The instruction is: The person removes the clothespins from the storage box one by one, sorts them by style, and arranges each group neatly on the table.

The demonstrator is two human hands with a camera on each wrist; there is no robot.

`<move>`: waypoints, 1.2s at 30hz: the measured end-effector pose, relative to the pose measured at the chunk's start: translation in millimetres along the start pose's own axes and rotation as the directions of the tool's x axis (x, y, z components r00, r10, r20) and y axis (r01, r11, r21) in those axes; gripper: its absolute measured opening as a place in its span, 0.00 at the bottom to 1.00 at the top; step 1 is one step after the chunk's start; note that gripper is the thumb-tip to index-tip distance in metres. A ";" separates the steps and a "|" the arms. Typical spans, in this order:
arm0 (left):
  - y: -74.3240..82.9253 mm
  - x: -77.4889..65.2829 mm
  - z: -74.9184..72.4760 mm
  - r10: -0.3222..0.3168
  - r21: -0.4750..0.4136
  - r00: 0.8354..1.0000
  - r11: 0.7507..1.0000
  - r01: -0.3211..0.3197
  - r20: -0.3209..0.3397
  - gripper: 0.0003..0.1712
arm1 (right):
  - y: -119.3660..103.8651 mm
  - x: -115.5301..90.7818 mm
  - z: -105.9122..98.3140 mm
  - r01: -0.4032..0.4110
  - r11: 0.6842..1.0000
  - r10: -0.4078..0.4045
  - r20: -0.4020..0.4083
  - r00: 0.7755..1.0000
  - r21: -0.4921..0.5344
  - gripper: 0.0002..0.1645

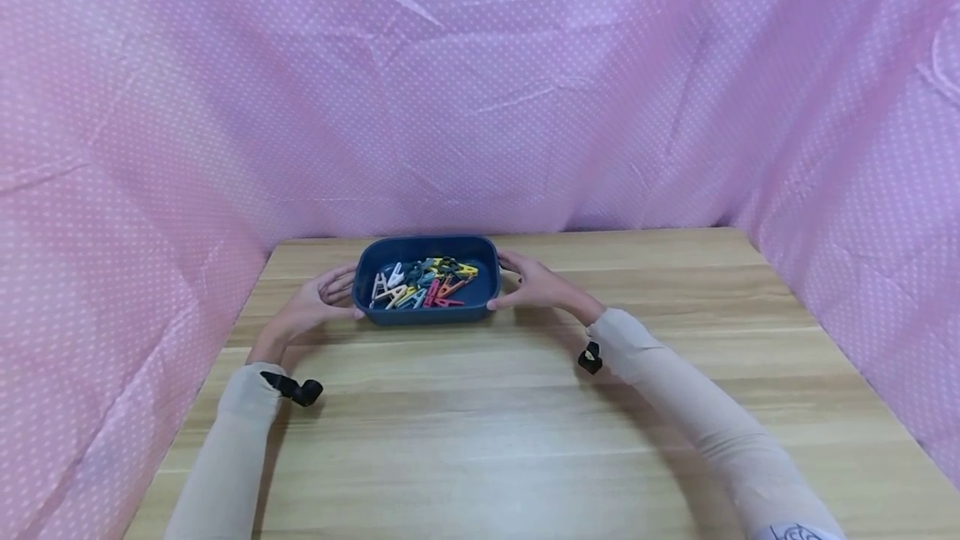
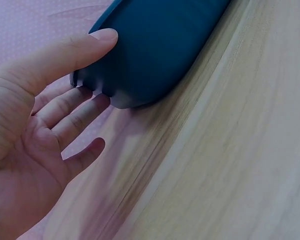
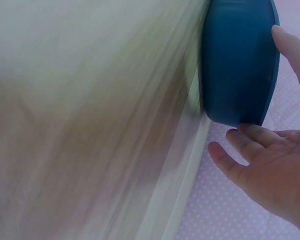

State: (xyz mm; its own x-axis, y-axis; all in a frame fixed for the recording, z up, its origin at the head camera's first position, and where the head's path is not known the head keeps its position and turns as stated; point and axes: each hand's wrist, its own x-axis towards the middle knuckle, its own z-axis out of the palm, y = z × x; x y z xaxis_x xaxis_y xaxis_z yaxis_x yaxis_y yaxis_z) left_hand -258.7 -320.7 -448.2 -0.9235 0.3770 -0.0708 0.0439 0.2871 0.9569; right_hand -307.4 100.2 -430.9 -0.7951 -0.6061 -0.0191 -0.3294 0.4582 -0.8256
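Observation:
A dark blue rectangular plastic basin [image 1: 420,317] with rounded corners sits near the table's far edge. Inside lies a loose pile of clothespins [image 1: 431,283] in white, yellow, red, orange, green and blue. My left hand [image 1: 318,300] holds the basin's left end, its thumb on the near corner and its fingers at the end wall; the little finger stands away in the left wrist view. At the opposite end my right hand [image 1: 531,282] holds the basin, thumb at the near corner. In the right wrist view its fingers [image 3: 255,135] touch the end wall.
The wood-grain table [image 1: 480,440] stretches toward me in front of the basin. Pink dotted cloth [image 1: 480,107] hangs behind the table and along both sides. A small black camera mount [image 1: 303,392] sticks out from the left sleeve, another [image 1: 590,357] from the right.

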 end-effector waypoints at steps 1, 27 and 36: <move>0.2 0.0 0.2 0.000 -0.005 1.000 1.000 0.000 0.003 0.54 | 0.4 -0.3 -0.2 -0.003 1.000 0.003 0.001 1.000 -0.001 0.63; 22.7 18.6 0.0 -0.037 0.105 0.999 0.994 0.035 0.016 0.56 | -8.6 3.6 -18.0 0.049 0.983 -0.034 0.085 0.996 -0.176 0.59; 12.5 27.9 -1.3 -0.026 0.168 0.995 0.986 0.010 0.092 0.59 | -25.1 6.3 -22.8 0.046 0.943 -0.017 0.091 0.996 -0.330 0.53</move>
State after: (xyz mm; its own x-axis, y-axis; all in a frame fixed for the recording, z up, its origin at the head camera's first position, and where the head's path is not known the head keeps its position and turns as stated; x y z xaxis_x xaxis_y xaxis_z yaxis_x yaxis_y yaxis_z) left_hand -284.4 -307.7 -437.9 -0.8854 0.4487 -0.1211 0.0977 0.4346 0.8953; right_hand -315.7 99.7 -397.5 -0.7395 -0.6708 -0.0565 -0.5156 0.6184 -0.5931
